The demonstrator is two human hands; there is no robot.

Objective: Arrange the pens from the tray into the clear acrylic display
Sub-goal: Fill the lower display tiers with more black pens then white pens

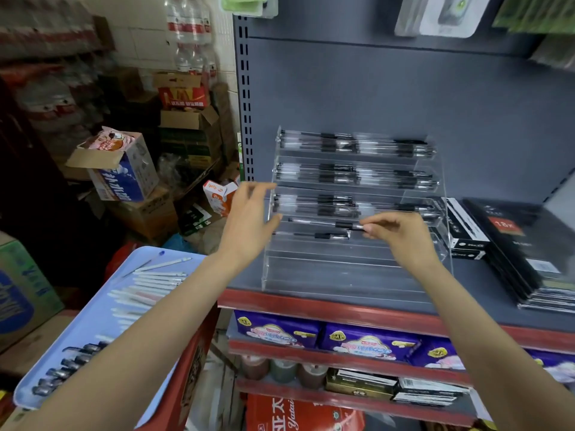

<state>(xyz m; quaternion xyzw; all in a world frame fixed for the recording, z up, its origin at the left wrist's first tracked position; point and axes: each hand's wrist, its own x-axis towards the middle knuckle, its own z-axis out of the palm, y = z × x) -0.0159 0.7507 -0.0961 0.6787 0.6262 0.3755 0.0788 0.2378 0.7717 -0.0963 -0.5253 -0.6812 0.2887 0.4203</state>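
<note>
The clear acrylic display (326,269) stands on the grey shelf, stepped in tiers. Its upper three tiers hold rows of black pens (339,172). My right hand (401,234) pinches the end of one black pen (317,221) that lies across the fourth tier, just above another black pen (323,235). My left hand (249,222) hovers at the display's left edge with its fingers spread and holds nothing. The light blue tray (90,325) at the lower left carries several white pens (155,278) and several dark pens (71,362), partly hidden by my left forearm.
Black boxes (466,231) and a stack of black packs (529,253) sit to the right of the display. The shelf has a red front edge (342,309), with purple packs below. Cardboard cartons (124,169) crowd the floor at the left.
</note>
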